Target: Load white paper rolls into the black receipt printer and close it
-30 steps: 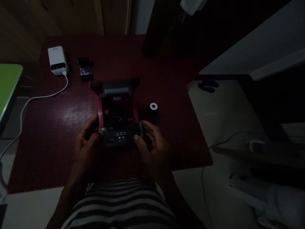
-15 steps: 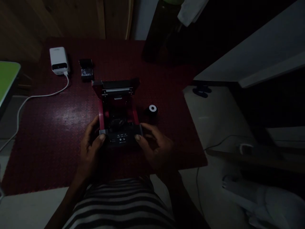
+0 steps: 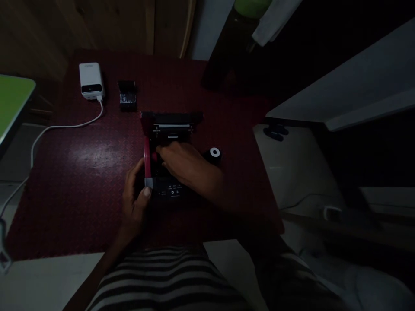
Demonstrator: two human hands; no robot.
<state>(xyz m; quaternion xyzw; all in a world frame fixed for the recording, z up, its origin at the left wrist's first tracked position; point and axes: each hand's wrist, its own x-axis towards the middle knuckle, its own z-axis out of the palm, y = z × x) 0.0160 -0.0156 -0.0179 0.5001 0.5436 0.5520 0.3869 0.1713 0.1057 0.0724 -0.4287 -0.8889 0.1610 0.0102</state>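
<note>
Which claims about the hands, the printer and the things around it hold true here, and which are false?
The printer is open. True.
A white cable is plugged into the power bank. True.
The right hand rests on the power bank. False: it reaches into the printer's open compartment.
The left hand lies flat, away from the printer. False: it grips the printer's left side.
The small roll sits to the printer's right. True.

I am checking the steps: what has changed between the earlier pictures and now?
The right hand let go of the front right corner of the printer and moved forward into its open compartment. The left hand still grips the front left corner. The lid stays open; the small roll, power bank and cable lie as before.
</note>
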